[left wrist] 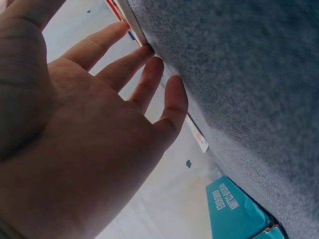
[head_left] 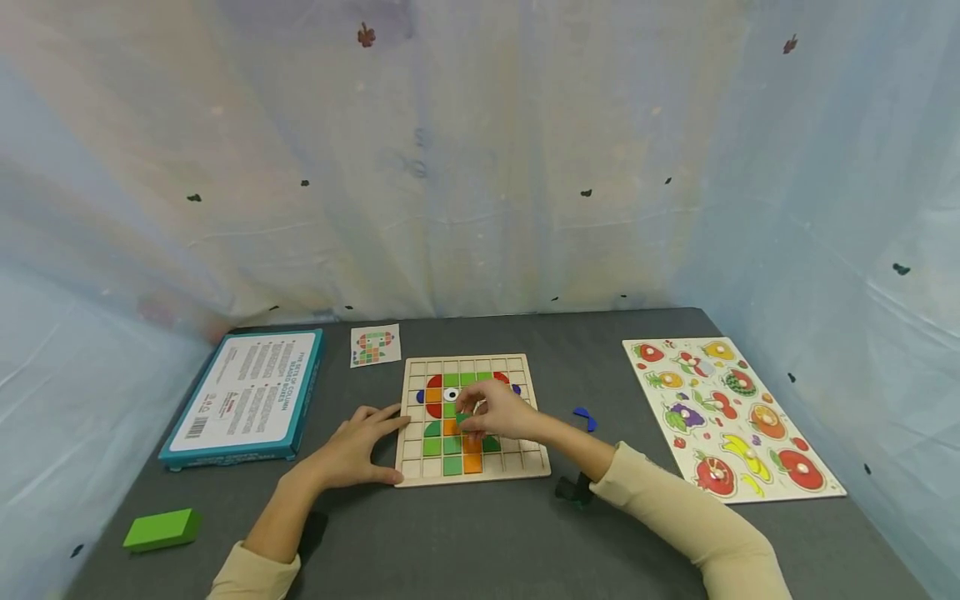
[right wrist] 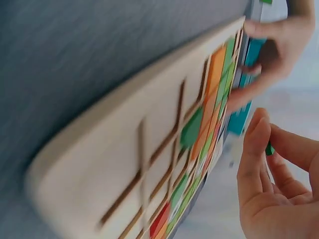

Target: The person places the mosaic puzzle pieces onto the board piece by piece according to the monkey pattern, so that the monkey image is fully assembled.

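A wooden grid board (head_left: 514, 463) lies on the dark table, with red, orange, green and blue pieces set in its cells and a round eye piece (head_left: 451, 394) among them. My left hand (head_left: 352, 450) touches the board's left side, its thumb at the near corner and its fingers fairly straight along the edge. Over the middle of the board, my right hand (head_left: 497, 408) pinches a small green piece (right wrist: 269, 148) between thumb and forefinger. Most of that piece is hidden by the fingertips, so its shape cannot be made out. The right hand covers some central cells.
A picture card (head_left: 375, 346) lies behind the board. To the left are a teal box (head_left: 243, 392) and a green block (head_left: 161, 530). Blue pieces (head_left: 587, 419) and a black object (head_left: 573, 490) lie right of the board, and a fruit puzzle board (head_left: 705, 458) farther right.
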The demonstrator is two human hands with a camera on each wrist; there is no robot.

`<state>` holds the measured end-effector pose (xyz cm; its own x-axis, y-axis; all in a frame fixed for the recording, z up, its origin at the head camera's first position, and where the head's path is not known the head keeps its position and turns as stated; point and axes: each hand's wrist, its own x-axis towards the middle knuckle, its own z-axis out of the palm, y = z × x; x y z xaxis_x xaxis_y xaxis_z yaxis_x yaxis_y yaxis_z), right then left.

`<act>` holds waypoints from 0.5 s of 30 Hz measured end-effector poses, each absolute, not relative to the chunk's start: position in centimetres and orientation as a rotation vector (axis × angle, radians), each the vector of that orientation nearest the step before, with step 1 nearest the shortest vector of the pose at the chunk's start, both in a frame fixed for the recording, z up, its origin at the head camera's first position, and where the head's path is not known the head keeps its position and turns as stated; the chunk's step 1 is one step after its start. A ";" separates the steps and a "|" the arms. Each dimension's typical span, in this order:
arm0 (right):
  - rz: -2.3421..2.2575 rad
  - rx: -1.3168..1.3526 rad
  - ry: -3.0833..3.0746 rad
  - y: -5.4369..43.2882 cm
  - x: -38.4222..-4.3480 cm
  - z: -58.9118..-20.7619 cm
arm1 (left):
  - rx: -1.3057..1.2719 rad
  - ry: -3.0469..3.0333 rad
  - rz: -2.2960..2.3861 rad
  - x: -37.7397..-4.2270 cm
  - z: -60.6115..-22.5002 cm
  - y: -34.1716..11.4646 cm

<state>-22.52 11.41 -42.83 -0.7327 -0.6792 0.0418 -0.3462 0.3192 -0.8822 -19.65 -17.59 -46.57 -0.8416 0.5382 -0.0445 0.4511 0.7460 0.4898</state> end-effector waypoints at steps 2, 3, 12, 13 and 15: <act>-1.333 -0.979 2.257 10.2 -22.2 -42.9 | 0.788 2.759 0.710 -19.7 -46.6 -17.6; -1.304 -1.015 2.265 9.6 -22.1 -43.0 | 0.786 2.758 0.712 -19.7 -46.6 -17.7; -1.172 -1.146 2.267 6.8 -21.1 -44.1 | 0.819 2.764 0.707 -19.7 -46.8 -17.7; -1.170 -1.136 2.270 6.8 -21.0 -44.1 | 0.818 2.764 0.707 -19.7 -46.8 -17.7; -1.163 -1.106 2.285 6.8 -21.0 -44.1 | 0.819 2.762 0.709 -19.7 -46.8 -17.7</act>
<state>-20.95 6.81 -44.11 -0.6354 -0.7712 0.0403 -0.4863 0.3590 -0.7966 -19.71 -17.72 -46.76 -0.8336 0.5515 -0.0308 0.4685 0.7354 0.4895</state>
